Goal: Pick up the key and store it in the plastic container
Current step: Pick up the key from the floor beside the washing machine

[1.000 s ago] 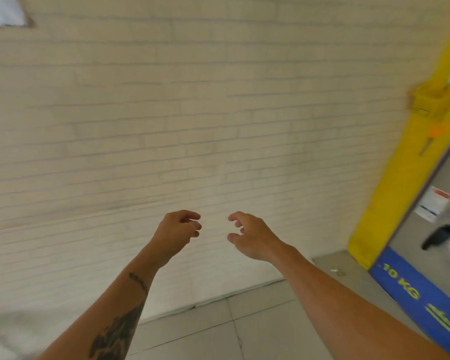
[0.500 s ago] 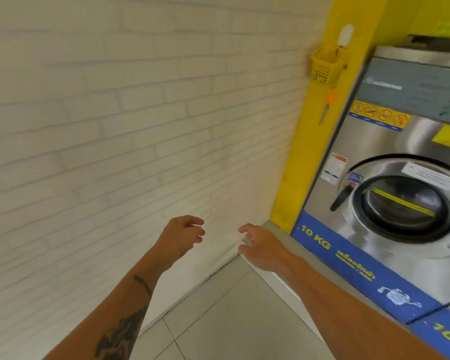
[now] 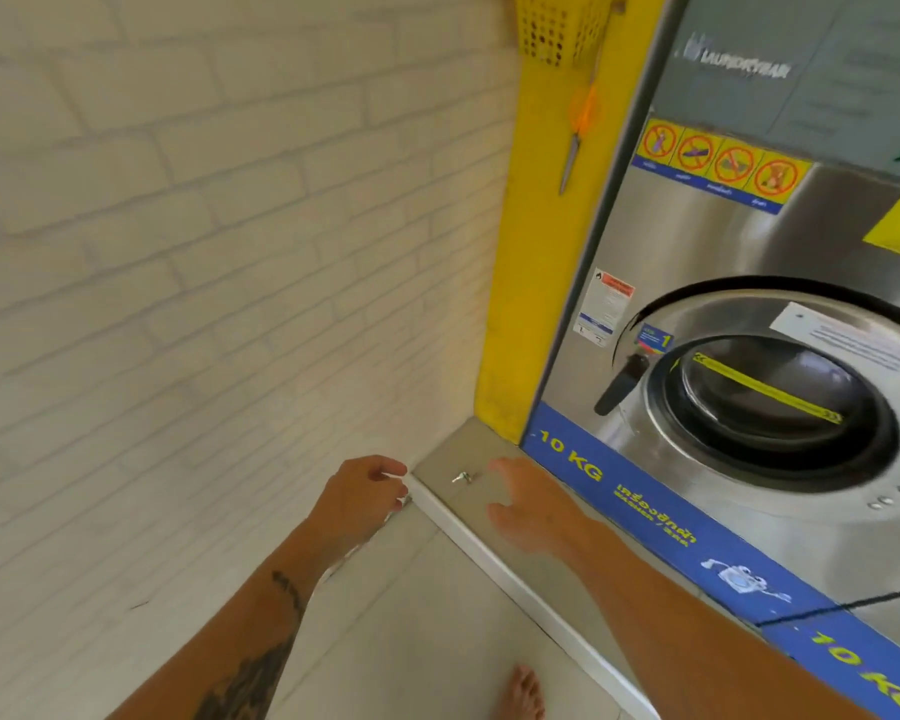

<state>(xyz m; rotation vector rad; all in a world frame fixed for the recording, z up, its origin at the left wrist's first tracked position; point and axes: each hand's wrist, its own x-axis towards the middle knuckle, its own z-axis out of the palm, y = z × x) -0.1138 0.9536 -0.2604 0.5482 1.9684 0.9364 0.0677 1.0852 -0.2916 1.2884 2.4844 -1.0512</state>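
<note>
A small silver key [image 3: 462,478] lies on the grey raised ledge [image 3: 455,449] in front of the washing machine, near the corner. My right hand [image 3: 528,504] hovers just right of the key, fingers spread, holding nothing. My left hand [image 3: 357,498] is to the key's left by the ledge's white edge, fingers loosely curled and empty. A yellow perforated plastic container [image 3: 559,26] hangs high on the yellow pillar [image 3: 536,262], partly cut off by the top of the frame.
A steel washing machine [image 3: 749,314] with a round door and a blue 10 KG band fills the right. A white brick wall [image 3: 204,278] stands left. Orange-handled scissors [image 3: 578,132] hang below the container. My bare foot [image 3: 523,693] rests on the tiled floor.
The view swung right and down from the wall to the machine's corner. The key has come into view, and both hands have reached closer to the ledge.
</note>
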